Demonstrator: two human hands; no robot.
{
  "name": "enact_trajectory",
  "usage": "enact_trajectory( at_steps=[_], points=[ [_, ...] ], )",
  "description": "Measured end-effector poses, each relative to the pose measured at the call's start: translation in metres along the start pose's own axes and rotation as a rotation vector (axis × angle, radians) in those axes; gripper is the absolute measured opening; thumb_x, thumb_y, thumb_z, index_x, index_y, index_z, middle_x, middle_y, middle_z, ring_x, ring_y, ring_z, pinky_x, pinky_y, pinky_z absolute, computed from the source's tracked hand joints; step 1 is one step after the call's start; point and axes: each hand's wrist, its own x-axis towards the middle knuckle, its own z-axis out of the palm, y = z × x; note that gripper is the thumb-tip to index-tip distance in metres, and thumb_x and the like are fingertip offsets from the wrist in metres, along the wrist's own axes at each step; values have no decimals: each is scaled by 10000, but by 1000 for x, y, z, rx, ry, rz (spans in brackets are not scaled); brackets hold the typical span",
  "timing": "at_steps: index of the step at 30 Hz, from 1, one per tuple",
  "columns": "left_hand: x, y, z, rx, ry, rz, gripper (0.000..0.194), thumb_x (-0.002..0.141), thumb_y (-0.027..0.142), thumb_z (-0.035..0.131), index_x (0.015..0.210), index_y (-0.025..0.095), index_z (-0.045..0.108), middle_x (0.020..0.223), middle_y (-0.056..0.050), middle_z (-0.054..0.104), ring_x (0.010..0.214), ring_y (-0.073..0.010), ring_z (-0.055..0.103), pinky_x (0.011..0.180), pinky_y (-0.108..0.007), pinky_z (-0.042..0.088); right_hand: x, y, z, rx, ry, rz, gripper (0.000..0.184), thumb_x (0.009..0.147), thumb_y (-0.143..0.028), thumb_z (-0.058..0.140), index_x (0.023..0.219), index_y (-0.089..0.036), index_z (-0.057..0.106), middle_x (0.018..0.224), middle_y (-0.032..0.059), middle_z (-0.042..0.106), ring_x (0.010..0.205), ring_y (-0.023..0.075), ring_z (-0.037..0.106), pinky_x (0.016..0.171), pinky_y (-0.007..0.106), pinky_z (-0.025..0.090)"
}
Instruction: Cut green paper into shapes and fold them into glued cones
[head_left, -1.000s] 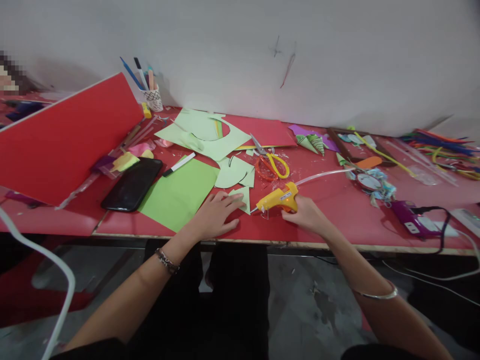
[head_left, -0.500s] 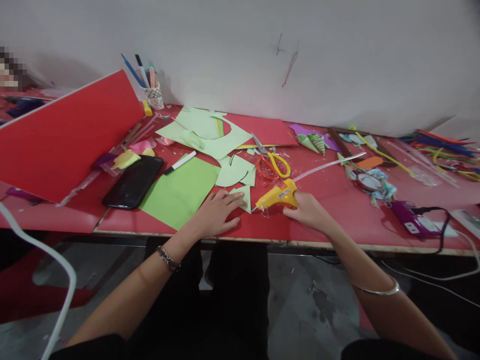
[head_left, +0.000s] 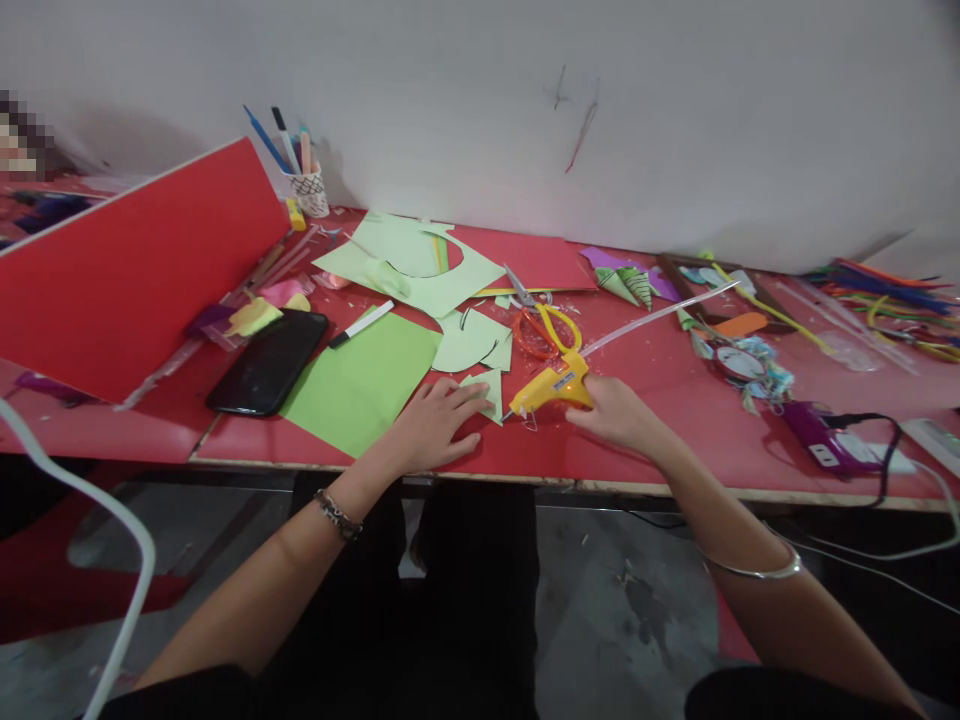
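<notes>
My left hand [head_left: 433, 425] lies flat with its fingers apart, pressing a small pale green paper piece [head_left: 492, 392] on the red tabletop. My right hand [head_left: 616, 412] grips a yellow hot glue gun [head_left: 546, 386] by its handle. The gun's nozzle is at the right edge of that paper piece. A long clear glue stick [head_left: 660, 318] sticks out of the gun's back, up to the right. Just beyond the gun lie scissors [head_left: 561, 328] with orange and yellow handles. Cut pale green paper [head_left: 463, 345] with black lines rests beyond my left fingers.
Left of my hand are a bright green sheet [head_left: 360, 385], a marker [head_left: 361, 325] and a black phone [head_left: 268, 362]. A large red board [head_left: 150, 265] leans at the left. At the right are a purple power strip [head_left: 825, 440] with cables and several pipe cleaners [head_left: 885, 290].
The glue gun has tilted slightly, and the free end of its glue stick has risen a little to the right. My left hand stays in place on the paper.
</notes>
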Motion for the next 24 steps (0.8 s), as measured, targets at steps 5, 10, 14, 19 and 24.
enact_trajectory(
  at_steps=[5,10,14,19,24],
  points=[
    [0,0,1,-8,11,-2,417,826,406,367,1213,276,446,1359,24,372,1041,-241,385,903,-394,314,2,2,2,-15,-5,4,155,680,-311,471,641,-183,393,622,36,527,535,129,457,479,233,264],
    [0,-1,2,-12,7,-7,421,819,410,376,1214,280,442,1361,27,367,1041,-238,380,895,-390,323,3,3,1,12,-18,-8,137,677,-297,462,657,-182,391,642,39,531,556,135,465,493,235,273],
    [0,-1,2,-8,6,-12,417,822,411,371,1212,282,442,1362,37,367,1036,-237,380,890,-388,327,3,4,1,27,-25,-18,123,677,-289,456,668,-183,394,644,32,531,550,129,462,490,231,281],
    [0,0,2,-1,9,-12,415,826,405,366,1212,276,446,1362,31,367,1037,-241,383,895,-394,321,2,5,1,15,-31,-14,139,683,-299,455,655,-183,383,639,29,525,536,123,452,480,233,266],
    [0,0,2,-6,7,-7,421,822,407,374,1214,271,445,1364,32,365,1044,-243,377,897,-394,321,3,4,-2,8,-50,-24,118,686,-281,451,670,-179,392,654,30,525,545,121,455,489,229,274]
  ],
)
